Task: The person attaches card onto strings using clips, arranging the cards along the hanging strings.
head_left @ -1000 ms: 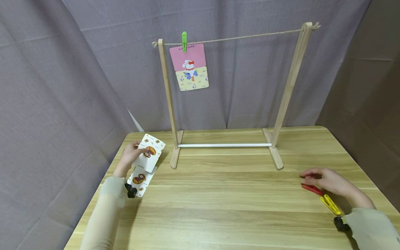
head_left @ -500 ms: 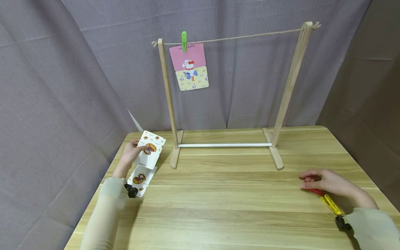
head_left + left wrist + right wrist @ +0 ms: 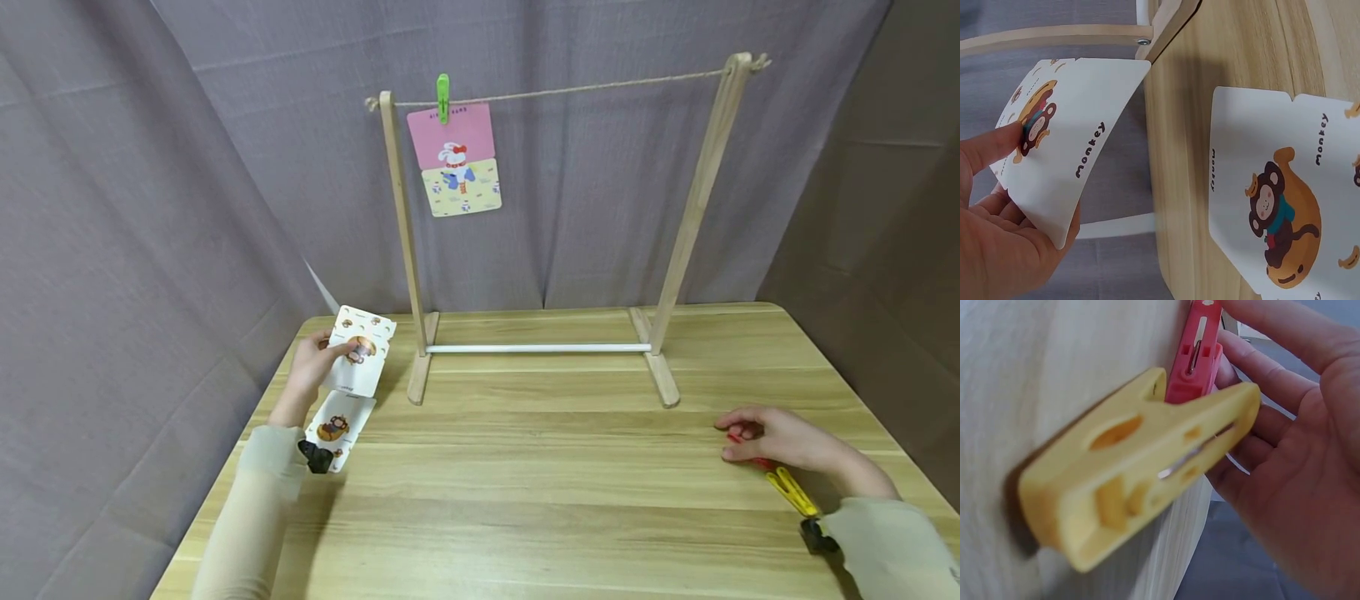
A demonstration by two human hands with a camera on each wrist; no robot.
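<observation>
My left hand (image 3: 306, 371) pinches a white monkey card (image 3: 1079, 94) between thumb and fingers, raised and tilted above the tabletop. Below it, a second monkey card (image 3: 1247, 131) lies flat on the wood, partly overlapped by the held one in the head view. At the right, my right hand (image 3: 798, 439) holds a red clothespin (image 3: 1196, 353) between thumb and curled fingers, low over the table. Its far end is hidden by the thumb in the right wrist view. Just behind it, a yellow clothespin (image 3: 791, 490) lies on the table near my wrist.
A wooden stand (image 3: 693, 204) with a white crossbar (image 3: 540, 348) rises at the table's back. On its rope (image 3: 585, 87), a green clothespin (image 3: 443, 98) holds a pink and yellow rabbit card (image 3: 457, 137). Grey curtains (image 3: 187, 208) surround the table (image 3: 525, 483).
My left hand has tilted the held card up, uncovering more of the lower one. My right thumb and fingers have closed in around the red clothespin. The hanging card stays put.
</observation>
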